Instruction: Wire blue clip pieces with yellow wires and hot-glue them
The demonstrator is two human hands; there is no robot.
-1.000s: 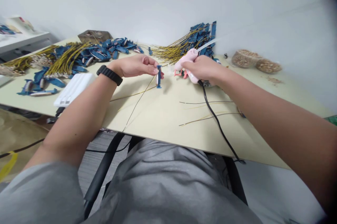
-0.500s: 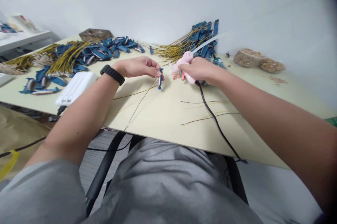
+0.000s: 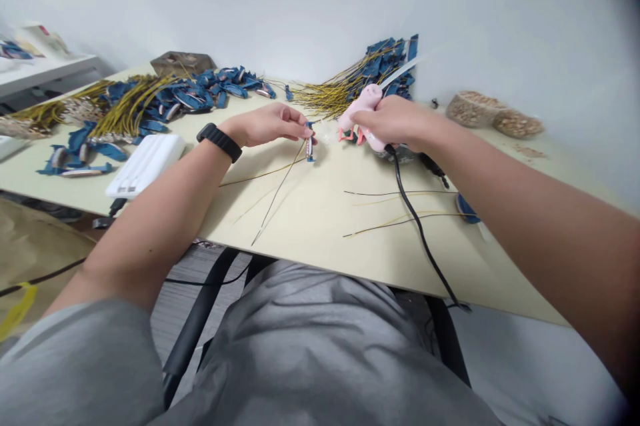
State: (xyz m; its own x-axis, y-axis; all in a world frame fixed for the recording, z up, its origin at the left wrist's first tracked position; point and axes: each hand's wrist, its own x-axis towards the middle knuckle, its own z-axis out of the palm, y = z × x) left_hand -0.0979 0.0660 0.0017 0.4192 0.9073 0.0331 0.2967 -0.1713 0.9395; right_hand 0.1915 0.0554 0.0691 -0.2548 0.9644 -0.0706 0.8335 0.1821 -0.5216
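Observation:
Between the thumb and fingers of my left hand is a small blue part with thin yellow and black wires trailing from it toward the table's front edge. My right hand is wrapped round a pink hot glue gun, whose orange stand legs hang below. A translucent glue stick sticks out of its back end, and a black cord runs down from its grip. The nozzle points toward the blue part, a short gap away; its tip is blurred.
A heap of blue parts with yellow wires covers the table's left side; another pile lies at the back. A white power bank sits by my left forearm. Loose wires and another blue part lie near my right forearm. Transparent containers stand at right.
My right hand has drawn the glue gun back to the right, away from the blue part. My left hand has shifted slightly right and turned the part a little.

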